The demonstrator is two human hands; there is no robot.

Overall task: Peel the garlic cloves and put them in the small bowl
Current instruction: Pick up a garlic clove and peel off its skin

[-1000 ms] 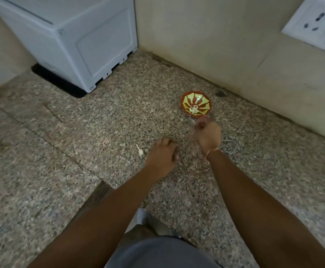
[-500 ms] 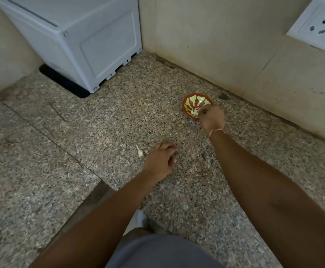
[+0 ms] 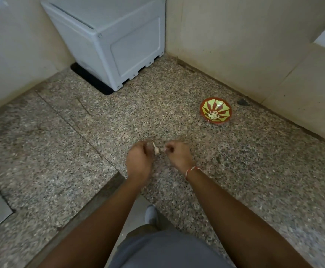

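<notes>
The garlic clove [image 3: 155,149] sits between your two hands, low over the granite counter [image 3: 177,117], its thin papery tail pointing up and away from you. Your left hand [image 3: 139,161] has its fingers curled in toward the clove, and the fingertips seem to touch it, though blur hides whether they pinch it. Your right hand [image 3: 178,155] is curled too, fingertips drawn together just beside the clove on its right; whether they hold a bit of skin you cannot tell. A red and white thread [image 3: 190,171] circles your right wrist. The small bowl [image 3: 215,112], red with a yellow-green pattern, stands well apart to the upper right near the wall [image 3: 254,45], with peeled pale pieces [image 3: 213,115] lying in it. A white appliance [image 3: 115,41] occupies the far corner.
</notes>
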